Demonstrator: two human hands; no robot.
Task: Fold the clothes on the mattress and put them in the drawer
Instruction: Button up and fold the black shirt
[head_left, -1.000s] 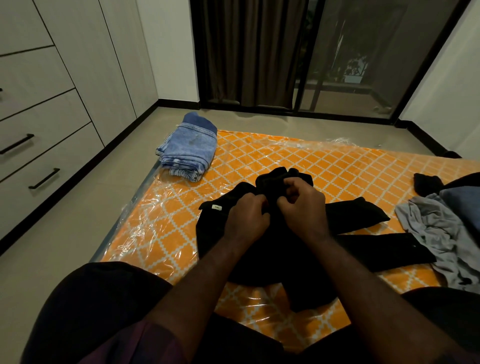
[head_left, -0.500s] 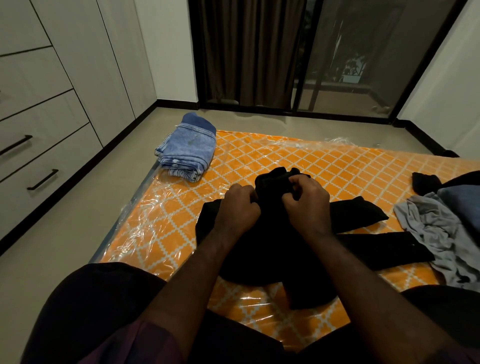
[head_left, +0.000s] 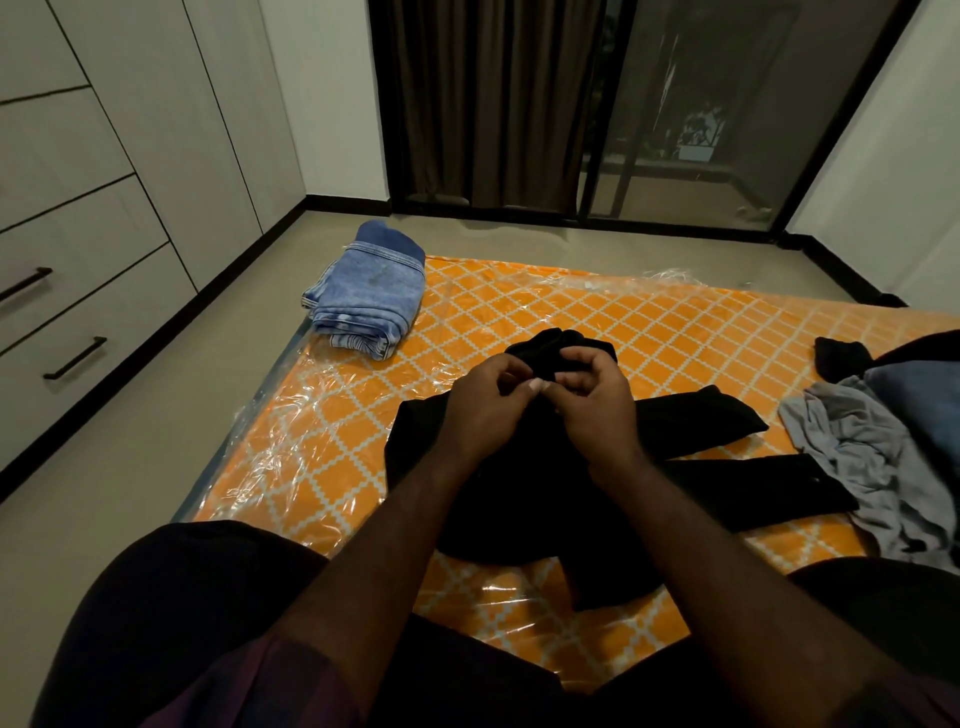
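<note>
Black clothing (head_left: 524, 512) lay spread out on the orange mattress (head_left: 519, 306), right in front of the person. Its long parts stretched out to the right. The top bit of it was bunched up and lifted a little. The left hand (head_left: 480, 410) had its fingers curled and pinched that bunched bit. The right hand (head_left: 597, 410) was just beside it, with fingers curled too, and held the same bunch of black cloth. The two hands were almost touching.

Clear plastic wrap (head_left: 291, 431) covered the mattress and looked crinkly near the left edge. Folded blue jeans (head_left: 369, 301) sat in a neat pile at the far left corner of the mattress, well apart from the hands. A messy grey cloth (head_left: 857, 452) lay at the right side, near the end of the black clothing. The mattress was on the floor (head_left: 156, 452). White drawers (head_left: 78, 306) with dark handles stood along the left wall, all closed. A dark curtain (head_left: 483, 104) hung at the far end.
</note>
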